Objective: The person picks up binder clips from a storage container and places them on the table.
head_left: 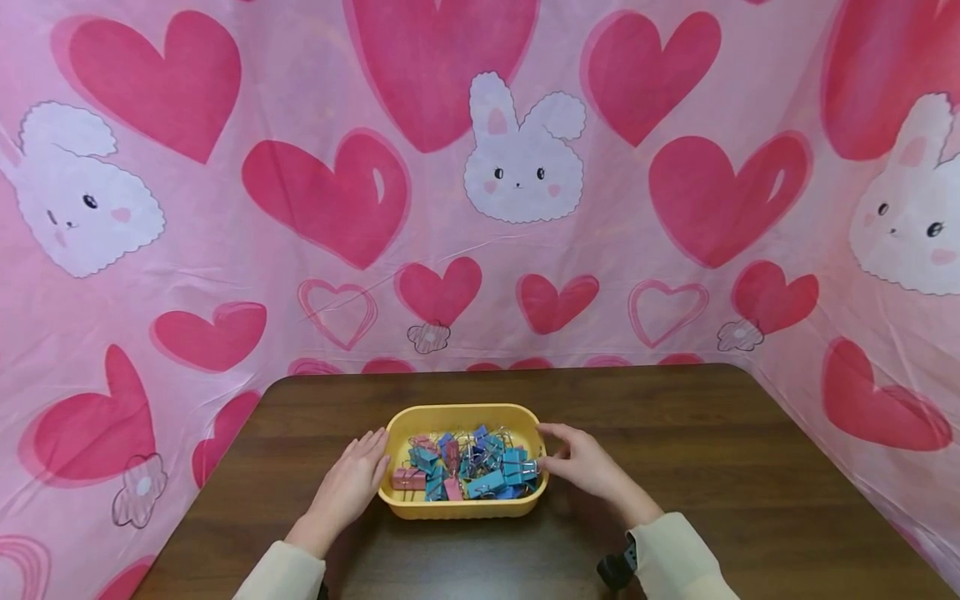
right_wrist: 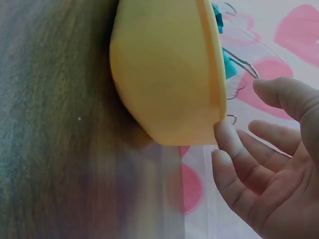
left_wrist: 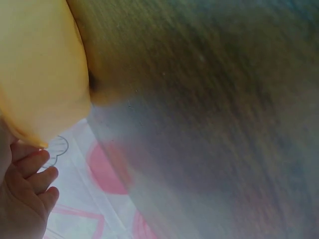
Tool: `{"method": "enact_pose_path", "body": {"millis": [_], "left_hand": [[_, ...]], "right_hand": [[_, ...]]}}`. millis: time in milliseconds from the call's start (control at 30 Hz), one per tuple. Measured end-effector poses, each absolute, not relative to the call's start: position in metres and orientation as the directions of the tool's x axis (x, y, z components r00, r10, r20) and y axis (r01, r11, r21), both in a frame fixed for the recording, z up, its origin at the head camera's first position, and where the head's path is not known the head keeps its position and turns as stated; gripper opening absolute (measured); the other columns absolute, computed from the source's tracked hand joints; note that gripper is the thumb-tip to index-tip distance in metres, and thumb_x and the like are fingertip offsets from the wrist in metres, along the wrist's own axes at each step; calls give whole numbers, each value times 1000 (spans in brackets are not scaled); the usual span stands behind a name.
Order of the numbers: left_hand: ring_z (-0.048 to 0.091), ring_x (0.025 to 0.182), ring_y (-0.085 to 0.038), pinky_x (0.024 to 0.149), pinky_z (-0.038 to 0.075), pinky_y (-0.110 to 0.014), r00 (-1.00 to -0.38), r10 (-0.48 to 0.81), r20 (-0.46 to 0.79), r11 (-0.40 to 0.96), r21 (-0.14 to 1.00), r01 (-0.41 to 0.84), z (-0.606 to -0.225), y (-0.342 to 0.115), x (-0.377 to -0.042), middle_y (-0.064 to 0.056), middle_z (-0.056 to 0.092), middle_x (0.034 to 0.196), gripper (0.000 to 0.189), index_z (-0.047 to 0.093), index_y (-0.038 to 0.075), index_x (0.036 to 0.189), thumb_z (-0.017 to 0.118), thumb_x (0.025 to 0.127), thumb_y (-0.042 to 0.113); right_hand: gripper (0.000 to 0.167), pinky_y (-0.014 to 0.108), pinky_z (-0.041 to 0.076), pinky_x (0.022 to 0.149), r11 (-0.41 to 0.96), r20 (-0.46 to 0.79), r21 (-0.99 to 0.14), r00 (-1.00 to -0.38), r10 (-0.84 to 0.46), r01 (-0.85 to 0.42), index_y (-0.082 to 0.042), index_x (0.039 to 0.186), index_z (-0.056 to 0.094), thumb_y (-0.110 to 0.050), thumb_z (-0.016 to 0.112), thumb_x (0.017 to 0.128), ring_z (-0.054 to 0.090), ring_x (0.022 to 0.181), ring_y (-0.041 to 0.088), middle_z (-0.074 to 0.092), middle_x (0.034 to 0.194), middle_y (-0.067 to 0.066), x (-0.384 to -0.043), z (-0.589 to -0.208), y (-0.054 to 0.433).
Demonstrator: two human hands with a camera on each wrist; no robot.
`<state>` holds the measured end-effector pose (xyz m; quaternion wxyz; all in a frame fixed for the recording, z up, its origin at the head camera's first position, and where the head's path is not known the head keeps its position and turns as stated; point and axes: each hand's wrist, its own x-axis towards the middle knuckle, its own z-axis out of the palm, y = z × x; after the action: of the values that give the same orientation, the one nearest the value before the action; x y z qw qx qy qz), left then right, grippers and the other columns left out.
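Note:
A yellow plastic tray [head_left: 461, 510] with rounded corners sits on the table, holding a heap of binder clips [head_left: 486, 483] in teal, blue and pink. My left hand [head_left: 352, 479] rests along the tray's left end, fingers straight, fingertips at the rim. At the right end is my right hand [head_left: 588, 462], its fingertips right at the rim. Seen from the right wrist, the thumb [right_wrist: 279, 94] is beside the wire handle of a teal clip [right_wrist: 230, 67] that pokes above the rim, and the fingers are loosely spread. The tray's outer wall [left_wrist: 42, 59] fills the left wrist view's upper left.
The dark wood-grain table [head_left: 675, 417] extends on both sides of the tray. Behind and beside it hangs a pink cloth [head_left: 442, 242] printed with hearts and rabbits. A black band [head_left: 618, 568] is at the right wrist by the pale sleeve [head_left: 678, 558].

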<state>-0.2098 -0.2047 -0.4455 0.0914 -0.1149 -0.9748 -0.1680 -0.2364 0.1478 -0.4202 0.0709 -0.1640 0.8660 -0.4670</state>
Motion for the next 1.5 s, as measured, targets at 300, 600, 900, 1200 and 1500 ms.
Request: {"method": "enact_pose_path", "body": {"millis": [300,600,900,1200,1500], "left_hand": [[37,126,-35,105,25,-47,-952,201,233,915,301,267,-444,-204,-208,-19,44,135,47,47,-5,131,55,92,21],[36,127,-35,105,25,-47,-956,192,223,916,310,256,-444,-204,-208,-18,44,136,47,47,-4,132,55,92,22],[37,126,-35,105,25,-47,-952,197,236,917,298,264,-445,-204,-208,-18,44,135,47,47,-4,131,56,92,21],[38,125,-36,105,26,-48,-947,194,256,917,295,268,-446,-204,-209,-19,46,134,46,48,-5,130,56,92,20],[39,125,-35,105,26,-47,-944,198,265,912,304,276,-446,-204,-208,-19,46,133,46,49,-5,130,56,92,20]], "right_hand": [[40,36,54,59,465,31,-862,-935,-354,-204,-3,116,60,-25,68,84,53,64,21,58,89,4,-235,-418,146],[33,31,50,45,385,5,-903,-900,-436,-191,5,108,59,-17,67,85,53,51,24,64,74,10,-232,-421,137],[21,23,45,39,308,10,-938,-900,-435,-159,6,100,61,-9,63,86,47,42,12,67,76,16,-231,-428,132],[16,29,50,43,280,36,-947,-917,-398,-158,8,95,62,-5,61,87,50,46,14,65,74,18,-233,-429,130],[19,27,52,50,250,11,-964,-953,-302,-90,8,99,63,-7,61,88,52,49,15,66,80,20,-239,-409,134]]}}
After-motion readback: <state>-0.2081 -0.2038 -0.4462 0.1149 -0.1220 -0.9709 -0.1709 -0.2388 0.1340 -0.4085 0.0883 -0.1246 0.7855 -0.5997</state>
